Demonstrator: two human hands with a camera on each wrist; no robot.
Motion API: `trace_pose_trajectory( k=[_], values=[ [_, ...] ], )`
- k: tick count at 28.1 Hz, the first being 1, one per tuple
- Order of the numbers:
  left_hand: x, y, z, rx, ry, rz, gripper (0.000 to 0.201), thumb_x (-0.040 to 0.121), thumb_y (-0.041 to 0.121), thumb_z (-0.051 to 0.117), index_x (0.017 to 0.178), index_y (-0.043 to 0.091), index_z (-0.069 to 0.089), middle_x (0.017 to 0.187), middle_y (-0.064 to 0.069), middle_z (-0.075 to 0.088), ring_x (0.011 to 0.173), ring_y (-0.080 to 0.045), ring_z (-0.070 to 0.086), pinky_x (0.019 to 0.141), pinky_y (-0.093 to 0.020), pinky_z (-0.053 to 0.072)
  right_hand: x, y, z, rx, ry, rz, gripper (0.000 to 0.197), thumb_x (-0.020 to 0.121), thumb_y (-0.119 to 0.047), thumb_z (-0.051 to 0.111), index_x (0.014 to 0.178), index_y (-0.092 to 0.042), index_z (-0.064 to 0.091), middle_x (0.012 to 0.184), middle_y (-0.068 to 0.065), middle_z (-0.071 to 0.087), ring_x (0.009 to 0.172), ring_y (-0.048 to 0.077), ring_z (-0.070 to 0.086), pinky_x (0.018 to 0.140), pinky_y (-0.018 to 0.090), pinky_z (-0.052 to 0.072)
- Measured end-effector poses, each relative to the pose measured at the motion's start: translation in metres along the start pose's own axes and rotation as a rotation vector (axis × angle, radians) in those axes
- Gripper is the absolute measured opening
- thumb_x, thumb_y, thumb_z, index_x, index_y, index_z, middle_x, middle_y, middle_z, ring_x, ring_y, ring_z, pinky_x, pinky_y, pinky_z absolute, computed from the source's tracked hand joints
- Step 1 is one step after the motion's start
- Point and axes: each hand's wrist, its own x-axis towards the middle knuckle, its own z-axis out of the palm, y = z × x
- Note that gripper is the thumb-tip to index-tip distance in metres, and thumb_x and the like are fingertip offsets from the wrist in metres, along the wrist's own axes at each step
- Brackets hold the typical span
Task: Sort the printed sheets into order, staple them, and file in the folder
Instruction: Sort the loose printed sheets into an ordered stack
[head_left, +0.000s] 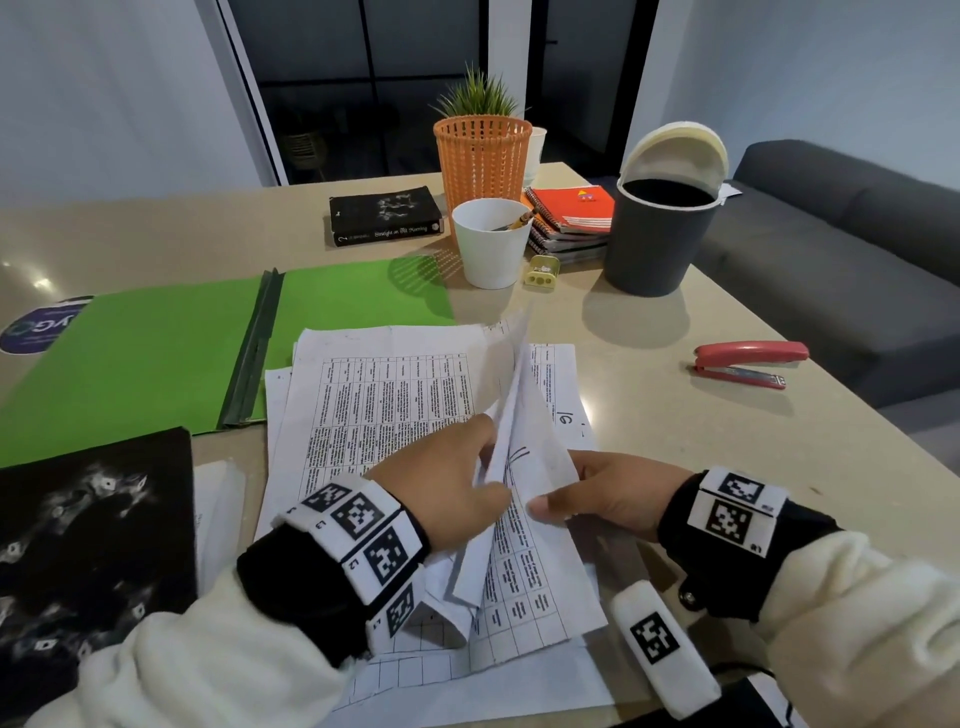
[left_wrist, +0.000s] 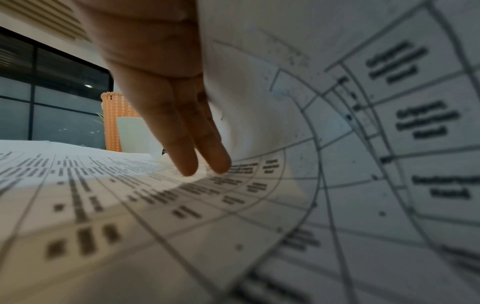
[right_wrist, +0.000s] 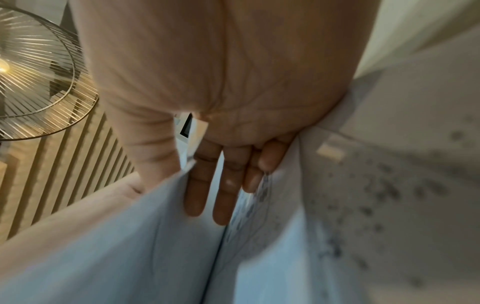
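Grasping lifted sheets (head_left: 511, 415) between them, left hand (head_left: 441, 486) and right hand (head_left: 615, 493) work beside the folder (head_left: 156, 358).

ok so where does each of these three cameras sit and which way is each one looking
Head: worn on the head, facing forward and down at the table; both hands, left hand and right hand, lift printed sheets.
Left wrist: low over the sheets, along straight fingers.
Right wrist: along the palm, fingers between raised sheets.
Shared: head and left wrist both show the orange basket.
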Motion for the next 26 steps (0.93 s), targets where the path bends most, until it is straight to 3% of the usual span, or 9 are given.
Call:
trace_pose_trajectory(
  k=[5, 8, 11, 13, 15, 18, 20, 23, 26],
  values=[
    [0.0050, -0.0070, -0.0006, 0.012, 0.026, -0.001, 0.018, 0.096, 0.025, 0.036, 0.078, 0.022, 0.034, 0.072, 0.006, 0.041, 0.061, -0.010, 0.038, 0.055, -0.026, 0.030, -0.0009, -0.0011, 0.0007, -0.062, 0.036, -0.010, 0.014, 0.091, -0.015, 0.058, 0.102, -0.019, 0.066, 0.109, 0.001, 0.072, 0.103, 0.018, 0.067, 0.100, 0.034, 0.047],
    [0.0041, -0.0087, -0.0023, 0.009, 0.019, 0.002, 0.009, 0.096, 0.025, 0.039, 0.088, 0.023, 0.035, 0.071, 0.005, 0.044, 0.057, -0.012, 0.041, 0.055, -0.027, 0.032, 0.0013, 0.0016, 0.0016, -0.047, 0.091, -0.013, 0.014, 0.090, -0.019, 0.059, 0.101, -0.020, 0.067, 0.106, -0.001, 0.073, 0.101, 0.016, 0.067, 0.100, 0.032, 0.047],
    [0.0023, -0.0065, -0.0046, -0.027, -0.019, 0.070, 0.021, 0.095, 0.019, 0.041, 0.110, 0.033, 0.034, 0.086, 0.007, 0.053, 0.057, -0.005, 0.048, 0.061, -0.024, 0.040, -0.0003, 0.0016, 0.0026, 0.006, 0.161, 0.008, 0.015, 0.091, -0.028, 0.058, 0.098, -0.020, 0.067, 0.097, -0.004, 0.073, 0.089, 0.010, 0.068, 0.086, 0.022, 0.050],
    [0.0032, -0.0078, -0.0038, -0.045, -0.034, 0.086, 0.026, 0.094, 0.018, 0.040, 0.112, 0.036, 0.046, 0.101, 0.009, 0.053, 0.081, -0.004, 0.055, 0.076, -0.024, 0.042, -0.0015, 0.0013, 0.0012, -0.015, 0.195, 0.012, 0.020, 0.094, -0.036, 0.052, 0.097, -0.021, 0.065, 0.090, -0.012, 0.069, 0.079, -0.001, 0.063, 0.068, 0.006, 0.048],
    [0.0041, -0.0084, -0.0006, -0.046, -0.024, 0.070, 0.014, 0.094, 0.031, 0.042, 0.101, 0.033, 0.055, 0.107, 0.009, 0.052, 0.100, -0.011, 0.053, 0.090, -0.030, 0.041, -0.0033, -0.0016, 0.0012, -0.080, 0.212, 0.029, 0.021, 0.095, -0.039, 0.049, 0.100, -0.024, 0.062, 0.089, -0.016, 0.065, 0.077, -0.008, 0.059, 0.064, 0.000, 0.044],
    [0.0029, -0.0046, 0.0022, 0.015, -0.021, 0.021, 0.041, 0.082, 0.067, 0.041, 0.086, 0.029, 0.055, 0.097, 0.012, 0.051, 0.093, -0.009, 0.052, 0.086, -0.033, 0.043, -0.0033, -0.0058, 0.0041, -0.298, 0.166, 0.025, 0.052, 0.083, -0.060, 0.053, 0.118, -0.024, 0.062, 0.117, -0.006, 0.066, 0.105, 0.007, 0.061, 0.099, 0.024, 0.043],
    [0.0009, -0.0021, 0.0030, 0.049, -0.003, 0.008, 0.050, 0.076, 0.074, 0.039, 0.081, 0.027, 0.055, 0.091, 0.013, 0.049, 0.090, -0.009, 0.052, 0.083, -0.032, 0.044, -0.0041, -0.0064, 0.0044, -0.361, 0.139, 0.028, 0.067, 0.071, -0.068, 0.053, 0.119, -0.023, 0.062, 0.118, -0.004, 0.065, 0.104, 0.009, 0.060, 0.093, 0.025, 0.045],
    [0.0028, -0.0045, 0.0015, -0.006, 0.002, 0.001, 0.037, 0.081, 0.063, 0.047, 0.072, 0.028, 0.054, 0.090, 0.012, 0.047, 0.092, -0.013, 0.054, 0.083, -0.032, 0.044, -0.0033, -0.0053, 0.0040, -0.256, 0.121, 0.025, 0.016, 0.093, -0.041, 0.053, 0.099, -0.030, 0.062, 0.094, -0.013, 0.068, 0.071, -0.009, 0.061, 0.061, 0.008, 0.043],
    [0.0053, -0.0074, 0.0000, -0.035, -0.009, -0.003, 0.026, 0.087, 0.038, 0.049, 0.067, 0.021, 0.050, 0.085, 0.007, 0.046, 0.083, -0.016, 0.053, 0.079, -0.034, 0.044, -0.0010, -0.0012, 0.0018, -0.185, 0.119, 0.040, 0.009, 0.094, -0.033, 0.052, 0.091, -0.032, 0.060, 0.091, -0.018, 0.066, 0.075, -0.007, 0.063, 0.066, 0.009, 0.045]
  ],
)
